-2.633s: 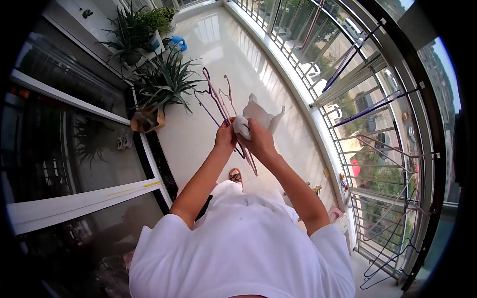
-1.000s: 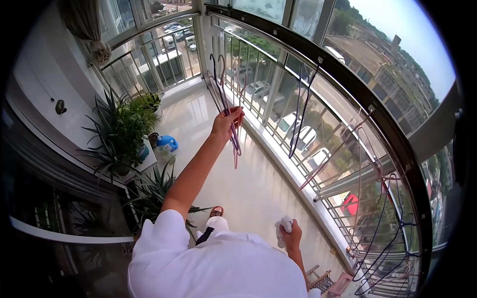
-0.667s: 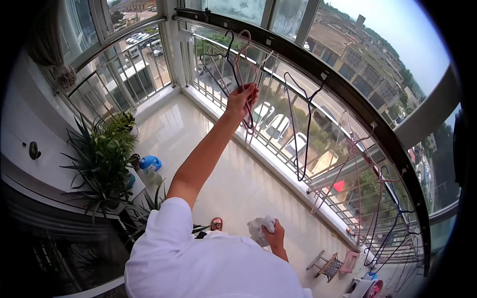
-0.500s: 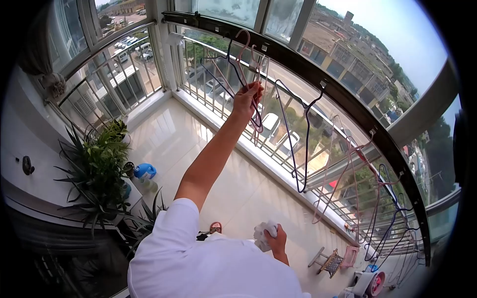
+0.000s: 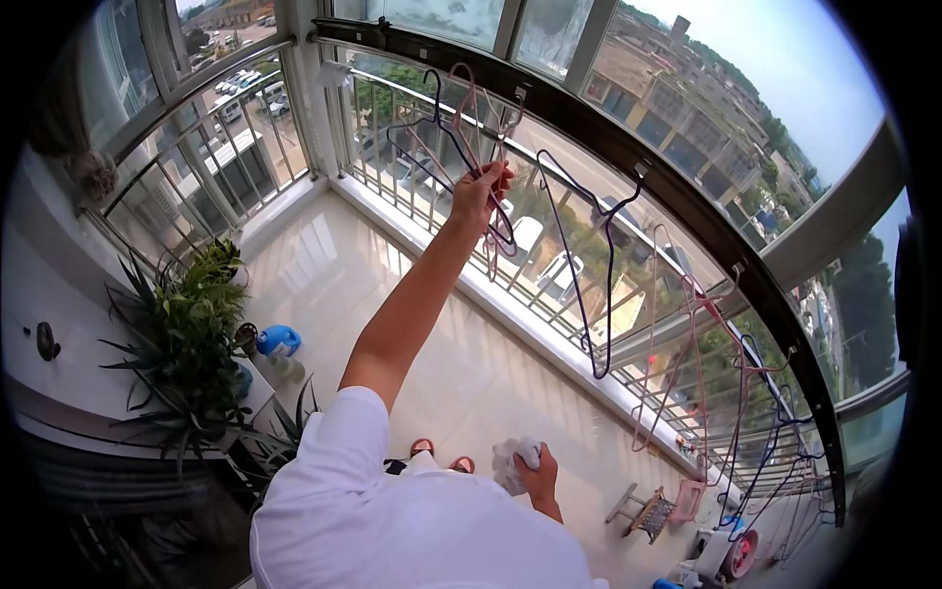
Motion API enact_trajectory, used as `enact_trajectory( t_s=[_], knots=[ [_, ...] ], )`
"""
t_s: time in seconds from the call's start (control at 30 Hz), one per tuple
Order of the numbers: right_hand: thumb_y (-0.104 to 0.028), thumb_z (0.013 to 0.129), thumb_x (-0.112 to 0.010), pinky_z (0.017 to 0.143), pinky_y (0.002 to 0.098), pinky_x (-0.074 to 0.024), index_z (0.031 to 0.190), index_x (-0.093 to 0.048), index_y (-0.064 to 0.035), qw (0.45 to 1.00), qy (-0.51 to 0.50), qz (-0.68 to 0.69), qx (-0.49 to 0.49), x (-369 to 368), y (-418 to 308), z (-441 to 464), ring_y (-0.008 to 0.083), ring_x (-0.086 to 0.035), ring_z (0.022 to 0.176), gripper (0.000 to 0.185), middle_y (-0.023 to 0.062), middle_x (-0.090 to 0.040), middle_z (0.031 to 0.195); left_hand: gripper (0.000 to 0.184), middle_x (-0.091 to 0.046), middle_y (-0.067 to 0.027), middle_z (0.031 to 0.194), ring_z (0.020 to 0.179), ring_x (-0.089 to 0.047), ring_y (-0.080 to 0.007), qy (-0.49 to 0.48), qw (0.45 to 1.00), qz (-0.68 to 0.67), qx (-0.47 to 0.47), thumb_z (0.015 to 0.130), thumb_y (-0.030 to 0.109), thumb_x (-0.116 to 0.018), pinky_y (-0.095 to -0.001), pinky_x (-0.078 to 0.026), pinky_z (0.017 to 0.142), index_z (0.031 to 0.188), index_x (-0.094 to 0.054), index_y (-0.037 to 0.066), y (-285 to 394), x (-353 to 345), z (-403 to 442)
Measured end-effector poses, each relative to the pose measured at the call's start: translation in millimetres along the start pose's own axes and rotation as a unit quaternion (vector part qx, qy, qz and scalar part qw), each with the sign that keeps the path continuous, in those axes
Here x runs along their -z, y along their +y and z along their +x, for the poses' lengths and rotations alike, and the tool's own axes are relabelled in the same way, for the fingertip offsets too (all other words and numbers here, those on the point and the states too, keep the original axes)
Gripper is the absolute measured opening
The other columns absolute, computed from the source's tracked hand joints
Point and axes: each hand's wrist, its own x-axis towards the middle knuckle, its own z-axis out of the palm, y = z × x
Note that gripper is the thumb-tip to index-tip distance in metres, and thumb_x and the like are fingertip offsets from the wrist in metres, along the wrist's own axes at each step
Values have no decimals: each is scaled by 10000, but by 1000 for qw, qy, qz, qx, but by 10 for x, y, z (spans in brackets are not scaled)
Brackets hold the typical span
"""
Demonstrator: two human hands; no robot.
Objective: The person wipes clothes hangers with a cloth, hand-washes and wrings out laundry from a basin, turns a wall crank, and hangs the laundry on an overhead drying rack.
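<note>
Beneath the curved dark rail [image 5: 583,116], in the head view, reaching up and forward with the left hand [image 5: 481,187], grip closed around a loose bunch of hangers [image 5: 438,119], dark and pink, hooks uppermost, close to a rail clip [image 5: 520,95]. Impossible to tell, with so much overlap, whether touching the clip or merely in front of it. Low down and well apart, clasping a crumpled pale cloth [image 5: 510,466] in the right hand [image 5: 540,473], above the tiled floor [image 5: 363,294]. For good handling, probably best to pinch the bunch near the middle, leaving hooks free and facing the same way; to separate a single hook from its neighbours before any weight goes on it; to move slowly past the dark hanger [image 5: 610,285] already suspended alongside, for fear of snagging. Better, too, to hold the cloth gathered, clear of the floor. As for brands, labels or writing, nothing legible: no readable print on the blue bottle [image 5: 280,341] beside the plants [image 5: 191,334], nor on the rail, nor on any hanger.
</note>
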Motion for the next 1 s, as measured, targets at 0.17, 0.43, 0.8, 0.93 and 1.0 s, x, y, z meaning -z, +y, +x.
enact_trajectory(
  t_s=[0.17,0.43,0.8,0.93,1.0],
  knots=[
    [-170,722,-742,622,336,-469,862,-545,-21,1000,-2,14,1,21,33,36,271,-597,666,284,134,-620,745,160,-673,-69,817,650,-614,-153,-20,999,10,50,884,180,-618,-252,-467,540,968,-637,45,-55,127,267],
    [-158,723,-735,638,333,-473,880,-553,-20,1000,-19,9,-7,91,190,77,265,-602,683,277,134,-625,761,190,-647,-144,996,876,-642,-222,58,997,59,2,921,151,-542,-334,-526,801,1050,-582,16,38,319,-89],
    [-86,771,-676,694,260,-451,932,-570,-9,980,-104,165,48,-199,-519,843,122,-554,747,208,55,-612,809,546,-414,11,527,384,-304,-49,114,946,244,179,976,473,-346,-208,-259,381,1101,-510,-33,-45,1679,-2372],
    [-118,815,-662,698,266,-466,969,-581,-8,945,-137,293,51,-764,-943,1211,126,-574,751,206,65,-629,834,499,-442,2,522,383,-329,-43,110,933,274,204,980,462,-347,-194,-257,374,966,-527,-2,-323,1698,-3132],
    [-148,831,-659,705,260,-468,991,-586,-8,916,-202,347,26,-1077,-1083,1277,124,-575,762,225,59,-631,854,458,-471,-15,520,377,-358,-49,111,923,299,216,990,429,-337,-190,-258,364,886,-533,29,-422,1559,-3387]
  ],
)
